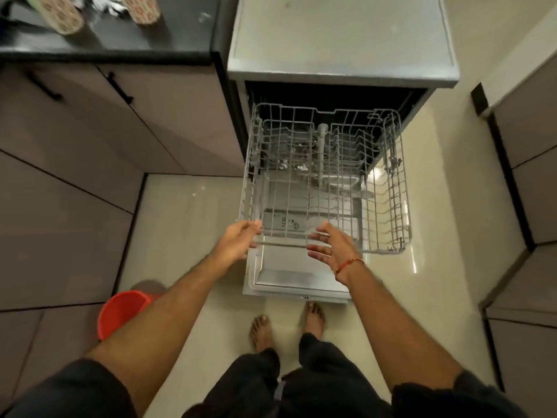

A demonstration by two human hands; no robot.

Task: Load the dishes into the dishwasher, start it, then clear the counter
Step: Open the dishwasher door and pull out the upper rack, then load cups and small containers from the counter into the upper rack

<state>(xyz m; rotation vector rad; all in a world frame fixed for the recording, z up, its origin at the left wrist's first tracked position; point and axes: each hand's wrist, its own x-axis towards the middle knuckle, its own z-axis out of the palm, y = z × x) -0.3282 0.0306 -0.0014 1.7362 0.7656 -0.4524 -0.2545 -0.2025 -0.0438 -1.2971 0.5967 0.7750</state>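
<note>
Both hands' grips: left (239,241) clamped on rack (325,176), right (331,247) spread apart.

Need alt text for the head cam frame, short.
Seen from above, a person's left hand touches the front rail of an empty, pulled-out dishwasher rack while the right hand hovers open beside it. Patterned cups sit on the dark counter, upper left.

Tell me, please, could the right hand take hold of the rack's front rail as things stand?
Probably yes: the right hand is open right at the front rail of the rack, with nothing between them.
</note>
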